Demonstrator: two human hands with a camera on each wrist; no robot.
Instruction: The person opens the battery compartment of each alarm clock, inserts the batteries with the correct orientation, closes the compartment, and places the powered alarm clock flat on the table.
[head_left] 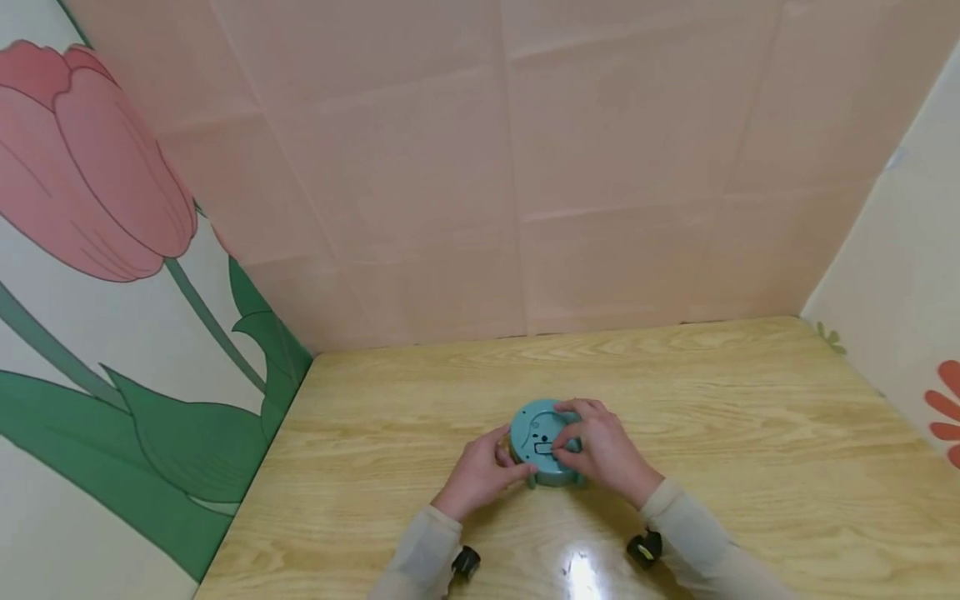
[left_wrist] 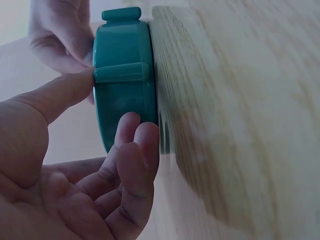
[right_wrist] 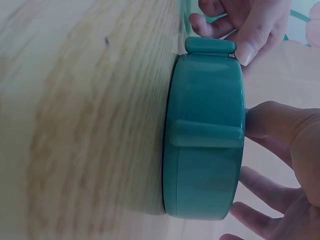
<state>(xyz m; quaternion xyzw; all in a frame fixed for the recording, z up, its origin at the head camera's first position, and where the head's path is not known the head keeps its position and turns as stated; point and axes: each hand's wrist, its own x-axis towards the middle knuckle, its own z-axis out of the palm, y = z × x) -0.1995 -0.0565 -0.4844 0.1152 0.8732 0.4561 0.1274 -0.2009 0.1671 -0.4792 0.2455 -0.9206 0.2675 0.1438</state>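
Observation:
A round teal device, apparently a clock (head_left: pixel 538 417), lies flat with its back up on the wooden table (head_left: pixel 360 442). Small knobs and a narrow rectangular battery compartment (head_left: pixel 543 448) show on that back. My left hand (head_left: pixel 482 473) holds the near left side, thumb (left_wrist: pixel 75 90) on the upper edge and fingers curled against the side wall. From the right, my right hand (head_left: pixel 600 446) reaches over, thumb and forefinger together at the compartment's right end. Other fingers (right_wrist: pixel 260 185) touch the far rim. Whether anything small sits between the fingertips is hidden.
A pinkish covering (head_left: pixel 525 208) hangs behind the table. The left wall carries a large painted tulip (head_left: pixel 97 167); a pale wall (head_left: pixel 900 275) stands at the right. Black wrist cameras (head_left: pixel 645 548) sit under both sleeves.

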